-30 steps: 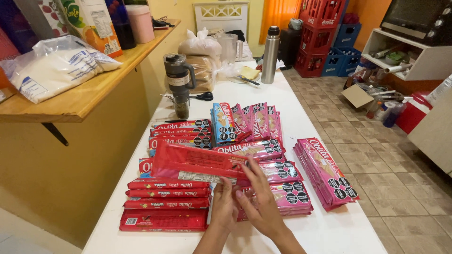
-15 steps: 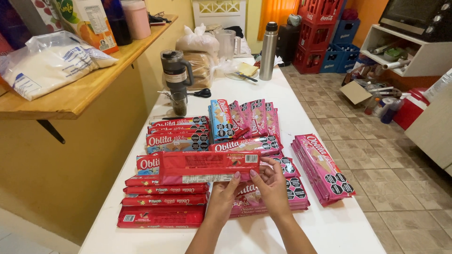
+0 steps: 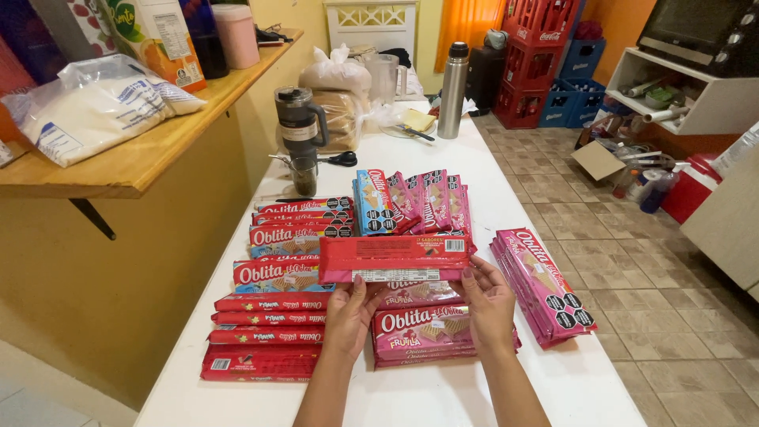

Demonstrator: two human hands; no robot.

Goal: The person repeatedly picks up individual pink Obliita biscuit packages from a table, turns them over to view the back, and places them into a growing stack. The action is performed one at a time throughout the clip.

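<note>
In the middle of the frame, a long red wafer pack (image 3: 394, 259) is held flat by its two ends, pinched in the left hand (image 3: 350, 310) and the right hand (image 3: 489, 304), above pink packs (image 3: 431, 328) laid in rows on the white tabletop (image 3: 569, 383).

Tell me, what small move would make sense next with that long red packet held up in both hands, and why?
Probably lowering the long red packet onto a matching stack. The left hand and right hand hold its ends, back side up, above the pink packets. Similar red packets lie stacked to the left on the white table, so that pile looks the likelier place.
</note>
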